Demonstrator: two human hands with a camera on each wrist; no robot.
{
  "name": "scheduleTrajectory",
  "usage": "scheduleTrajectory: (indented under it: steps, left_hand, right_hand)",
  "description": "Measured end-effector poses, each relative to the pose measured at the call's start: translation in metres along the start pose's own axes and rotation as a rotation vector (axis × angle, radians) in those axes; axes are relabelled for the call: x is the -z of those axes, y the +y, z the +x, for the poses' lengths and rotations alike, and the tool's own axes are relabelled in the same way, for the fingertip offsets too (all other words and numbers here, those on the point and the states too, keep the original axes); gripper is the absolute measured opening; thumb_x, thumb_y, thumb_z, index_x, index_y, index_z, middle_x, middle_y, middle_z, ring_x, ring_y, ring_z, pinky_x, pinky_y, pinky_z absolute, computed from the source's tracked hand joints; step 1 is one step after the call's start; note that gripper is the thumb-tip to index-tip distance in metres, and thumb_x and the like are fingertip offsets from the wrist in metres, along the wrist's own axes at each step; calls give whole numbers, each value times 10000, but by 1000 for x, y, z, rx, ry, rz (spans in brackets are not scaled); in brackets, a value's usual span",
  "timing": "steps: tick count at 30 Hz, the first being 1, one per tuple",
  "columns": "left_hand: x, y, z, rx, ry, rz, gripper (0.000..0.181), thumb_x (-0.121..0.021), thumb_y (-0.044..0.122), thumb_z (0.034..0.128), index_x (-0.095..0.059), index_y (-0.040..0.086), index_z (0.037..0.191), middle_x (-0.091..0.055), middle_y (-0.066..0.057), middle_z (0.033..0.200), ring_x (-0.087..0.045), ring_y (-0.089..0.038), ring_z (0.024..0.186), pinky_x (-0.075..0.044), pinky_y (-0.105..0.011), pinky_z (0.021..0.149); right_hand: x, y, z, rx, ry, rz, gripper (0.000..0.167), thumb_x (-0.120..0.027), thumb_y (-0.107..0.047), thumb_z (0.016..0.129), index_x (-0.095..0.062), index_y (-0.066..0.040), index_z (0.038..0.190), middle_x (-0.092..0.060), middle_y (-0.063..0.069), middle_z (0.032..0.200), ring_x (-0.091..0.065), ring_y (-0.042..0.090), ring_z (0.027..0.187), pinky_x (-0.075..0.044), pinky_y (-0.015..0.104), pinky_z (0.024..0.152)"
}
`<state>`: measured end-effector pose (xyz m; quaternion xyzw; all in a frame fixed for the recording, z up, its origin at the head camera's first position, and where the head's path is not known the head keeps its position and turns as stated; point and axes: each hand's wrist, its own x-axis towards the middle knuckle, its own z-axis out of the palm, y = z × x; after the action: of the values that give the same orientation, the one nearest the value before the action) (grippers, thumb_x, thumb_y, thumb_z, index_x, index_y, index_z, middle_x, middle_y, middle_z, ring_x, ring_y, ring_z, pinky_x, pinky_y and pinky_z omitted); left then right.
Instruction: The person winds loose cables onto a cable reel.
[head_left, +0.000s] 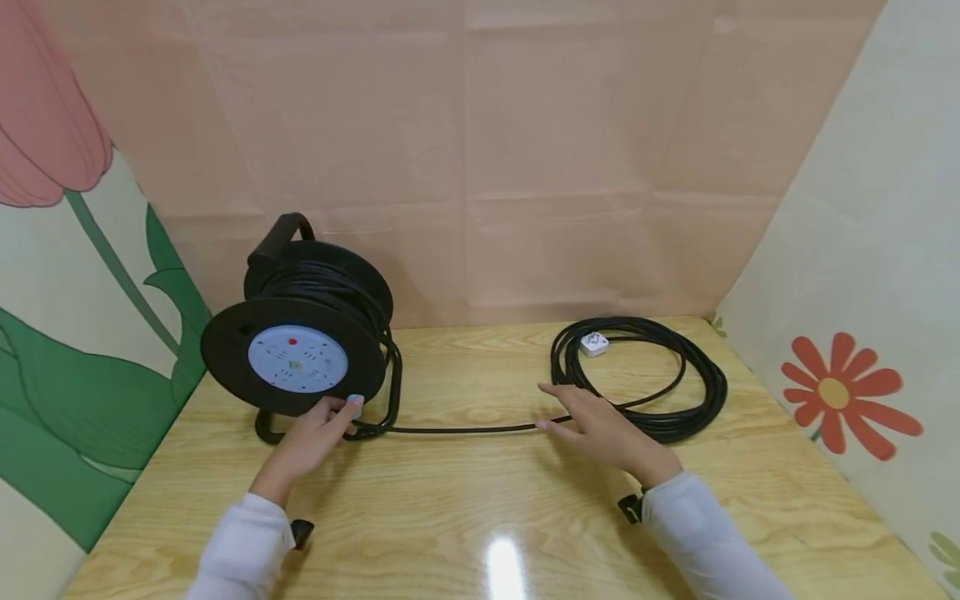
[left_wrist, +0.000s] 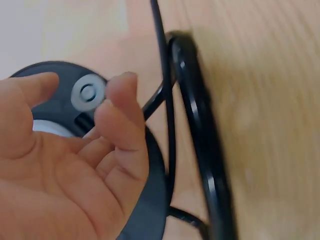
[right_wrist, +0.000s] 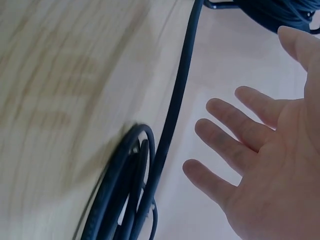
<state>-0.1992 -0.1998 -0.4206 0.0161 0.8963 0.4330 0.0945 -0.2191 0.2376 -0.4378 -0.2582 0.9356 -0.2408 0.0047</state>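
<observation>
A black cable reel (head_left: 225, 354) with a pale socket face (head_left: 297, 358) stands at the left of the table. At the lower edge of its disc my left hand (head_left: 318, 429) is beside a small grey crank knob (left_wrist: 88, 92). In the left wrist view the knob shows between the thumb and the loosely bent fingers; contact cannot be made out. My right hand (head_left: 600, 425), fingers spread and holding nothing, hovers over the black cable (head_left: 465, 430) where it meets a loose coil (head_left: 701, 392). The cable runs along the table to the reel.
A white plug (head_left: 594, 343) lies inside the coil's loop. The reel's black tube stand (left_wrist: 200, 120) juts out beside the left hand. Behind the wooden table (head_left: 435, 508) rises a pinkish backdrop (head_left: 465, 167), with flower-patterned panels on both sides.
</observation>
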Motion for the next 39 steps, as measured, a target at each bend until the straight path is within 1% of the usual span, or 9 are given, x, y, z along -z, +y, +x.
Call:
scheduleTrajectory:
  steps: [10,14,19,23,27,30,34,36,39]
  left_hand:
    - [-10,-2,13,36,14,-46,757,-387,697,981,-590,-15,1138,-659,-66,917,-634,-225,826,-489,-324,702]
    - [-11,-3,13,25,24,-19,704,-380,664,1003,-614,2,1048,-660,-70,886,-638,-226,801,-488,-333,696]
    - [-12,-5,12,8,19,36,673,-324,640,1028,-603,31,956,-642,-77,864,-590,-216,751,-469,-349,671]
    - [-11,-5,12,10,12,41,667,-302,625,1039,-584,33,919,-601,-100,821,-516,-209,664,-433,-338,614]
    - [-11,-5,13,19,12,47,699,-286,642,1033,-587,31,879,-546,-81,710,-469,-206,595,-407,-336,580]
    - [-12,-4,14,22,11,53,729,-278,663,1023,-592,31,843,-504,-54,635,-446,-204,560,-397,-338,562]
    - [-13,-3,14,20,16,57,711,-289,651,1028,-585,45,803,-489,-40,614,-429,-193,547,-384,-336,551]
    - [-14,-3,14,14,18,64,674,-303,624,1039,-567,65,772,-486,-35,616,-414,-184,544,-373,-332,547]
    - [-13,-5,14,7,22,86,618,-313,571,1059,-534,92,735,-479,-28,615,-393,-175,537,-358,-326,543]
  right_hand:
    - [-9,-9,17,0,-79,43,725,-563,-597,964,-372,-212,1548,-422,52,1525,-484,283,1306,-401,553,1060]
    - [-11,-13,28,20,-114,75,735,-581,-588,958,-386,-187,1543,-422,54,1526,-426,272,1365,-385,542,1081]
    - [-16,-15,42,61,-160,86,755,-596,-598,942,-426,-139,1518,-448,55,1507,-440,273,1359,-402,516,1076]
    - [-25,-18,54,92,-207,24,605,-654,-535,939,-586,-134,1386,-586,22,1315,-574,229,1172,-509,444,936]
    - [-35,-25,65,101,-248,-73,403,-724,-492,903,-711,-177,1154,-618,-53,1043,-600,136,961,-525,358,820]
    - [-43,-32,71,108,-271,-137,348,-734,-507,887,-700,-198,1045,-591,-72,940,-552,96,838,-501,328,747]
    - [-49,-39,75,147,-288,-163,235,-653,-450,967,-627,-231,888,-521,-98,749,-457,72,653,-424,293,592]
    - [-50,-40,76,151,-303,-141,238,-582,-400,1021,-579,-240,845,-457,-103,670,-419,64,592,-394,283,563]
    - [-50,-38,74,116,-317,-121,303,-481,-401,1066,-562,-212,843,-429,-58,632,-432,89,574,-417,305,590]
